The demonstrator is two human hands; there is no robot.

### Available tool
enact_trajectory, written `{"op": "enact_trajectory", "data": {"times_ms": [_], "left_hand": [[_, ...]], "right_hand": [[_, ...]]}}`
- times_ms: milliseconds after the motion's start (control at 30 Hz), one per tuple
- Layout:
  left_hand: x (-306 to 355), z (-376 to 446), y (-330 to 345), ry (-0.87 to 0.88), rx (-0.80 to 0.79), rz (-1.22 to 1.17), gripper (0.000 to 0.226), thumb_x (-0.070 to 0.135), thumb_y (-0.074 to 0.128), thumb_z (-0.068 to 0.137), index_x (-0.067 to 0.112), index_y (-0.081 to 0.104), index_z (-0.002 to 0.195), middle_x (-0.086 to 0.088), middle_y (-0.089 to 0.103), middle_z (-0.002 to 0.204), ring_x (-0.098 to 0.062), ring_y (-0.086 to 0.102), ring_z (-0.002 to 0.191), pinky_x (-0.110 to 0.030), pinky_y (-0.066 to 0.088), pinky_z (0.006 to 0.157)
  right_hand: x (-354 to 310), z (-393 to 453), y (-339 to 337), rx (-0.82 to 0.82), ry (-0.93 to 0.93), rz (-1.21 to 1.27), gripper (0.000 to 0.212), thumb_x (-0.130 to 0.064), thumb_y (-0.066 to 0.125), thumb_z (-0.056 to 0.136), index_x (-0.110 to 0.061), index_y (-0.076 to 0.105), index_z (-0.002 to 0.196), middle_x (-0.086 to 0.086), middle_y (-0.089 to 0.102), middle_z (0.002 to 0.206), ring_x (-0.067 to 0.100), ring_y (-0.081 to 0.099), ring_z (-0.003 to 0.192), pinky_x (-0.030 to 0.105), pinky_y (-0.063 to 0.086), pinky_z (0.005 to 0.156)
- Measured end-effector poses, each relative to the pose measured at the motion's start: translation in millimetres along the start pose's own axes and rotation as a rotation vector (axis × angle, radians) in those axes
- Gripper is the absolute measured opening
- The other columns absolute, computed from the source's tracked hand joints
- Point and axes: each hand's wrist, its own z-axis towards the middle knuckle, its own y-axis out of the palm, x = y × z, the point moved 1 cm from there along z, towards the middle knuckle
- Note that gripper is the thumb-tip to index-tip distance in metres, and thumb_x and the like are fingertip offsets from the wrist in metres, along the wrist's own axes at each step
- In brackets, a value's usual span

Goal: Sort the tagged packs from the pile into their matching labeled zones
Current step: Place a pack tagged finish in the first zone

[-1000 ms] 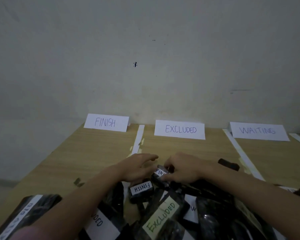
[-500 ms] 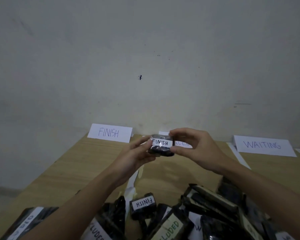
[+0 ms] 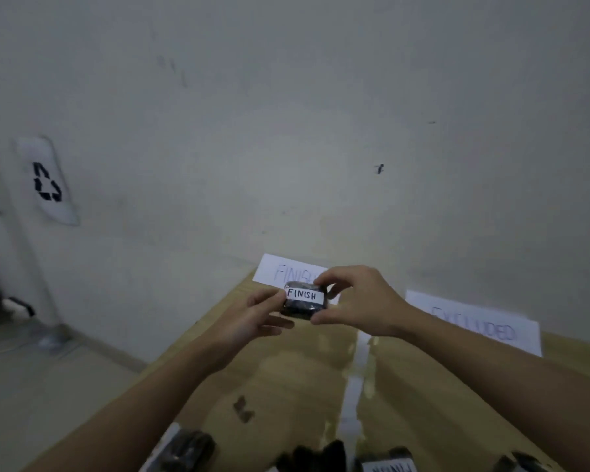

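Note:
A small black pack [image 3: 304, 301] with a white tag reading FINISH is held up between both hands, above the table's left zone. My left hand [image 3: 252, 318] pinches its left end. My right hand [image 3: 358, 301] pinches its right end with thumb below and fingers on top. Just behind it stands the white FINISH sign [image 3: 276, 272], partly hidden by the pack. The EXCLUDED sign [image 3: 474, 327] stands to the right. The tops of the pile's black packs [image 3: 385, 463] show along the bottom edge.
A white tape strip [image 3: 355, 386] divides the wooden table [image 3: 286, 376] between the FINISH and EXCLUDED zones. The table's left edge drops to the floor [image 3: 48, 386]. A pale wall rises behind, with a recycling-symbol sheet [image 3: 46, 182] at the left.
The view has swung left and up, so the pile has sunk to the bottom edge. Both hands carried the FINISH pack leftward, now in front of the FINISH sign.

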Motion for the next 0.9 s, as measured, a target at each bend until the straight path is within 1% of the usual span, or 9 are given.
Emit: {"op": "enact_trajectory", "data": {"times_ms": [67, 133, 233, 300, 500, 667, 733, 800, 900], "left_hand": [[-13, 10, -27, -0.054, 0.103, 0.108, 0.031, 0.036, 0.042, 0.095, 0.017, 0.059, 0.112, -0.006, 0.066, 0.111, -0.018, 0.062, 0.102, -0.031, 0.048, 0.086], [-30, 20, -53, -0.058, 0.166, 0.438, 0.031, 0.036, 0.042, 0.096, 0.016, 0.057, 0.115, -0.003, 0.059, 0.124, -0.015, 0.054, 0.111, -0.03, 0.04, 0.093], [-55, 27, -76, -0.074, 0.058, 0.926, 0.067, 0.056, 0.032, 0.087, 0.008, 0.043, 0.134, -0.006, 0.041, 0.141, -0.017, 0.039, 0.128, -0.022, 0.029, 0.101], [-72, 31, -86, -0.097, -0.013, 1.051, 0.071, 0.057, 0.036, 0.086, 0.011, 0.035, 0.139, -0.006, 0.03, 0.149, -0.018, 0.03, 0.135, -0.025, 0.025, 0.108], [-101, 33, -94, -0.062, -0.019, 1.115, 0.067, 0.053, 0.039, 0.092, 0.024, 0.015, 0.148, 0.006, 0.008, 0.156, -0.013, 0.012, 0.143, -0.028, 0.014, 0.115], [-106, 32, -96, -0.064, -0.022, 1.067, 0.068, 0.055, 0.038, 0.091, 0.027, 0.012, 0.148, 0.01, 0.002, 0.157, -0.01, 0.007, 0.143, -0.029, 0.011, 0.117], [-102, 30, -96, -0.047, -0.016, 1.061, 0.068, 0.055, 0.039, 0.091, 0.027, 0.014, 0.148, 0.01, 0.004, 0.157, -0.01, 0.009, 0.143, -0.027, 0.012, 0.116], [-94, 28, -96, -0.033, -0.021, 1.022, 0.065, 0.049, 0.044, 0.091, 0.024, 0.021, 0.147, 0.007, 0.011, 0.156, -0.01, 0.014, 0.142, -0.022, 0.014, 0.112], [-78, 19, -104, -0.003, 0.004, 0.98, 0.049, 0.032, 0.05, 0.093, 0.016, 0.039, 0.138, -0.003, 0.039, 0.145, -0.016, 0.038, 0.131, -0.015, 0.027, 0.097]], "right_hand": [[5, 31, 23, 0.013, 0.024, 0.009, 0.048, -0.025, 0.085, 0.062, -0.017, 0.067, 0.105, -0.004, 0.066, 0.1, 0.012, 0.062, 0.087, 0.013, 0.045, 0.07], [12, 62, 50, 0.028, 0.048, 0.012, 0.049, -0.026, 0.085, 0.063, -0.014, 0.066, 0.107, 0.001, 0.065, 0.103, 0.017, 0.061, 0.088, 0.02, 0.047, 0.072], [23, 100, 87, 0.037, 0.09, 0.016, 0.045, -0.023, 0.082, 0.067, -0.009, 0.065, 0.105, 0.006, 0.064, 0.105, 0.018, 0.056, 0.085, 0.026, 0.047, 0.075], [30, 121, 106, 0.035, 0.12, -0.016, 0.042, -0.023, 0.079, 0.07, -0.006, 0.065, 0.105, 0.008, 0.063, 0.103, 0.017, 0.054, 0.088, 0.028, 0.045, 0.075], [47, 164, 147, 0.077, 0.193, -0.063, 0.036, -0.022, 0.073, 0.074, 0.001, 0.065, 0.101, 0.012, 0.062, 0.101, 0.019, 0.05, 0.087, 0.03, 0.044, 0.076], [57, 177, 163, 0.029, 0.246, -0.131, 0.035, -0.027, 0.073, 0.074, 0.002, 0.061, 0.091, 0.014, 0.059, 0.096, 0.024, 0.05, 0.089, 0.029, 0.037, 0.068], [58, 173, 160, -0.021, 0.241, -0.154, 0.039, -0.03, 0.073, 0.075, -0.003, 0.056, 0.098, 0.013, 0.05, 0.106, 0.024, 0.046, 0.099, 0.029, 0.037, 0.074], [53, 165, 152, -0.081, 0.192, -0.214, 0.059, -0.03, 0.071, 0.076, -0.003, 0.048, 0.123, 0.014, 0.04, 0.127, 0.026, 0.04, 0.119, 0.031, 0.035, 0.093], [26, 139, 142, -0.131, -0.013, -0.262, 0.048, -0.024, 0.07, 0.079, -0.009, 0.055, 0.123, 0.011, 0.051, 0.123, 0.02, 0.048, 0.109, 0.024, 0.036, 0.093]]}}
